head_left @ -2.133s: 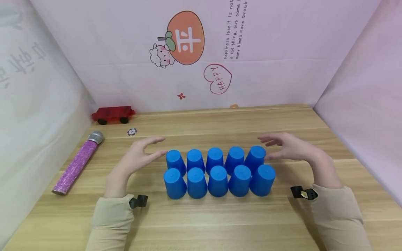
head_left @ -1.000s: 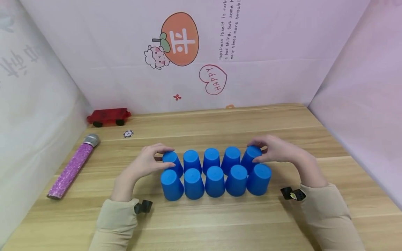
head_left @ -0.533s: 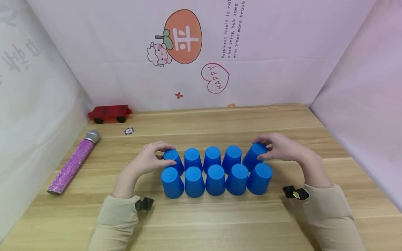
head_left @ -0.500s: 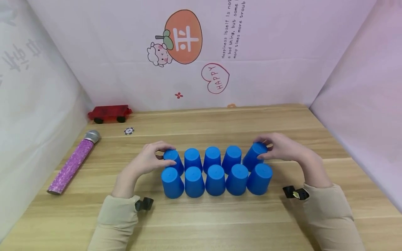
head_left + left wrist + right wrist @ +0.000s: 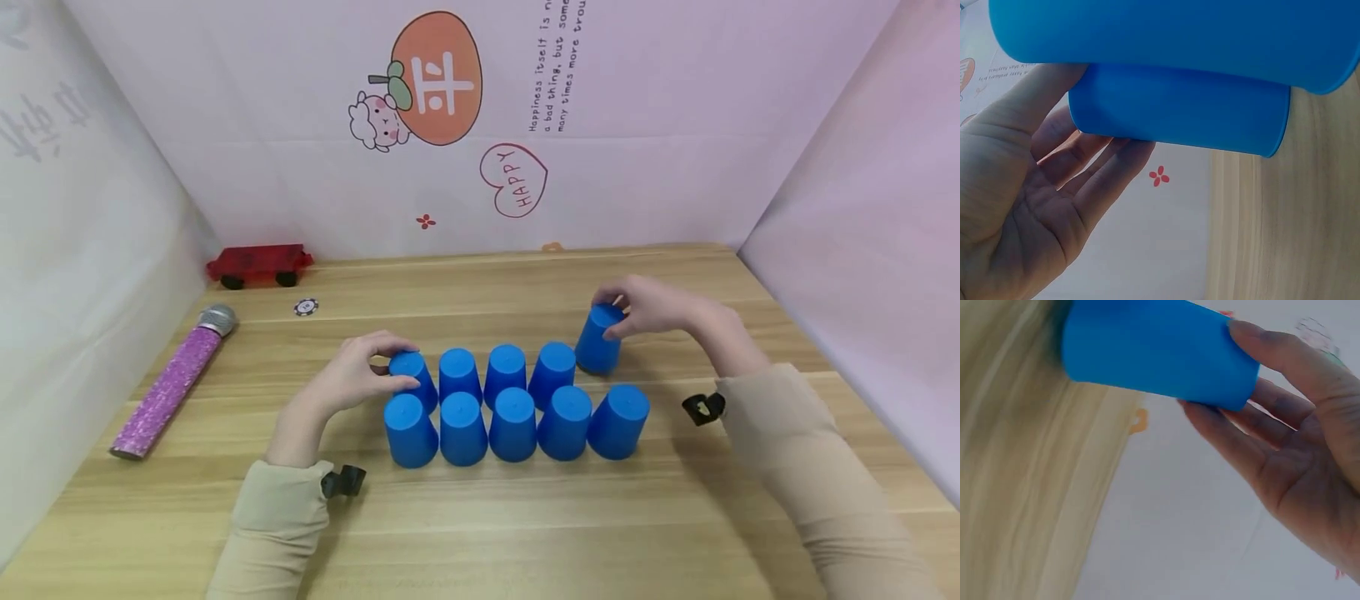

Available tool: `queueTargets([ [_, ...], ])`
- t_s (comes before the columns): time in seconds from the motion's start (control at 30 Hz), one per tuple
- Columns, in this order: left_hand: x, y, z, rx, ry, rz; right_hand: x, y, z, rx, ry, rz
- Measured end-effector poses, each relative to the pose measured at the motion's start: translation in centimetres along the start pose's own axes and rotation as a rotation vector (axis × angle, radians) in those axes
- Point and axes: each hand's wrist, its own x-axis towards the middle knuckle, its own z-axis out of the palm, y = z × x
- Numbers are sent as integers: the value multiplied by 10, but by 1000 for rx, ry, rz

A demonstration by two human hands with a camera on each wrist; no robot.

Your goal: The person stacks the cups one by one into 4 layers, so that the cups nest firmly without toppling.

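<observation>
Several upside-down blue plastic cups form a front row (image 5: 513, 429) and a back row (image 5: 506, 367) on the wooden table. My left hand (image 5: 358, 372) grips the leftmost back cup (image 5: 408, 365), thumb in front and fingers behind. In the left wrist view, a nearer front cup (image 5: 1172, 31) partly covers that gripped cup (image 5: 1179, 109). Behind the right end of the rows, my right hand (image 5: 654, 305) holds another blue cup (image 5: 599, 346) near its closed end. The right wrist view shows this cup (image 5: 1154, 353) between thumb and fingers.
A pink glittery microphone (image 5: 168, 387) lies at the left. Farther back are a poker chip (image 5: 306, 307) and a red toy wagon (image 5: 259, 265). White sheets (image 5: 637, 183) with printed drawings wall the table at the back and sides.
My right hand has taken hold of the rightmost back cup and carried it backward, away from its row. My left hand has moved from beside its cup to grip it.
</observation>
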Motion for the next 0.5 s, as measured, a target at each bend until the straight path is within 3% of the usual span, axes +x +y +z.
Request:
queueTargets([
  [0.5, -1, 3, 0, 4, -4, -16, 49, -7, -14, -101, -106, 13],
])
